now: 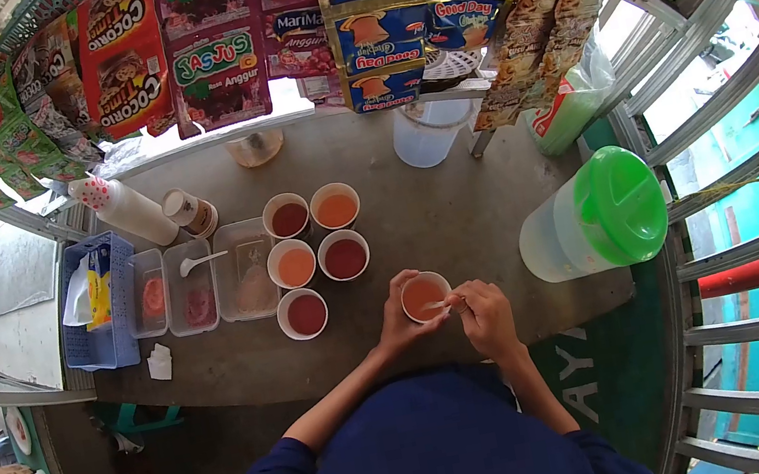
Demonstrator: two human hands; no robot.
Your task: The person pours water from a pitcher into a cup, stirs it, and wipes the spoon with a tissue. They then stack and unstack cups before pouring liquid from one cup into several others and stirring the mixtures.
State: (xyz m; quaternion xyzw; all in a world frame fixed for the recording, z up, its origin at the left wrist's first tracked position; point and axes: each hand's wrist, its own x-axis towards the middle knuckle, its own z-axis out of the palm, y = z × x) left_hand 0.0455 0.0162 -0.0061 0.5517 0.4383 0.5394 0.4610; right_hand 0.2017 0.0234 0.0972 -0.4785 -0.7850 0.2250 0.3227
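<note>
My left hand [400, 320] grips the side of a white cup [425, 296] of orange drink at the near edge of the counter. My right hand [484, 312] pinches a small spoon [442, 304] whose tip dips into that cup. Several other filled cups stand just to the left: dark red ones [288, 220] [344, 257] [304, 314] and orange ones [335, 209] [293, 266].
A big jug with a green lid [599, 213] stands at the right. Clear plastic tubs [196, 288] with a white spoon, a blue basket [97, 305] and a white bottle [126, 209] sit left. Drink sachets [216, 58] hang overhead. A clear pitcher [427, 132] is at the back.
</note>
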